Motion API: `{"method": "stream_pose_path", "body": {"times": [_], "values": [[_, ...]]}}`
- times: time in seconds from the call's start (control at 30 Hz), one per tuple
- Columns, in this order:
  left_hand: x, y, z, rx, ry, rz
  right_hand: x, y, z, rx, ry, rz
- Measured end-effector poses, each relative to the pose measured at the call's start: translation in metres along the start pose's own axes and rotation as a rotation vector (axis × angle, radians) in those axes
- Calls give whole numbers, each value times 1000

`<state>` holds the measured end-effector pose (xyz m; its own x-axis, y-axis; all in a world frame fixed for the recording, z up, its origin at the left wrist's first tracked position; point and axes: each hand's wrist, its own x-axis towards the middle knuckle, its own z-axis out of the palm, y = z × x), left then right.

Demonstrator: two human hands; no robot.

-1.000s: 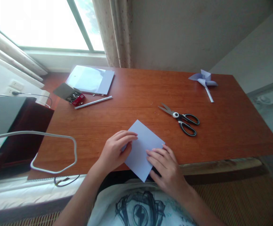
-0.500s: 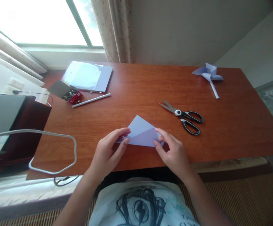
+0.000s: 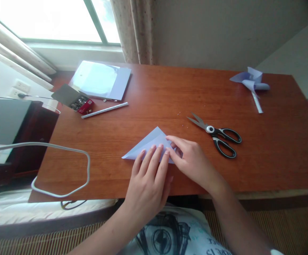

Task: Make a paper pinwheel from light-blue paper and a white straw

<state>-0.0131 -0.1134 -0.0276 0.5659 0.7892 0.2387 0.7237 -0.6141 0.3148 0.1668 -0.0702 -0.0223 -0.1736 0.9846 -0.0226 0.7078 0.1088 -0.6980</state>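
Observation:
A pale lilac sheet of paper [image 3: 148, 141], folded into a triangle, lies near the table's front edge with its peak pointing away from me. My left hand [image 3: 150, 173] rests on its lower edge, fingers stretched out flat. At the paper's right side, my right hand [image 3: 188, 156] pinches a corner between thumb and forefinger; the other fingers are curled and partly hidden. Right of the hands lie scissors [image 3: 214, 132] with black and white handles, their blades slightly apart.
A paper pinwheel [image 3: 253, 85] lies at the back right. A rolled paper stick [image 3: 104, 110], an open red box of small metal pieces [image 3: 83, 104] and a stack of paper in clear film [image 3: 101, 79] are at the back left. A white cable [image 3: 88, 166] loops over the left edge.
My left hand has let go of the paper's left corner and moved right, now flat on the lower edge. The right hand has shifted slightly up the right side. The view has turned a little.

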Motion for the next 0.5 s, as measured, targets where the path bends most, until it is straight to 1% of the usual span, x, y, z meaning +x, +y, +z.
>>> {"method": "stream_pose_path", "body": {"times": [0.1, 0.2, 0.27, 0.37, 0.5], "values": [[1, -5, 9, 45, -44, -56, 12, 4, -4, -41, -5, -40], [2, -8, 10, 69, -93, -88, 30, 7, -8, -162, 23, -151], [3, -8, 10, 76, -117, -97, 42, 6, -9, -235, -32, -224], [5, -7, 9, 78, -125, -102, 56, 2, -8, -326, -144, -296], [6, -8, 10, 70, -129, -106, 67, -7, -5, -452, -210, -321]]}}
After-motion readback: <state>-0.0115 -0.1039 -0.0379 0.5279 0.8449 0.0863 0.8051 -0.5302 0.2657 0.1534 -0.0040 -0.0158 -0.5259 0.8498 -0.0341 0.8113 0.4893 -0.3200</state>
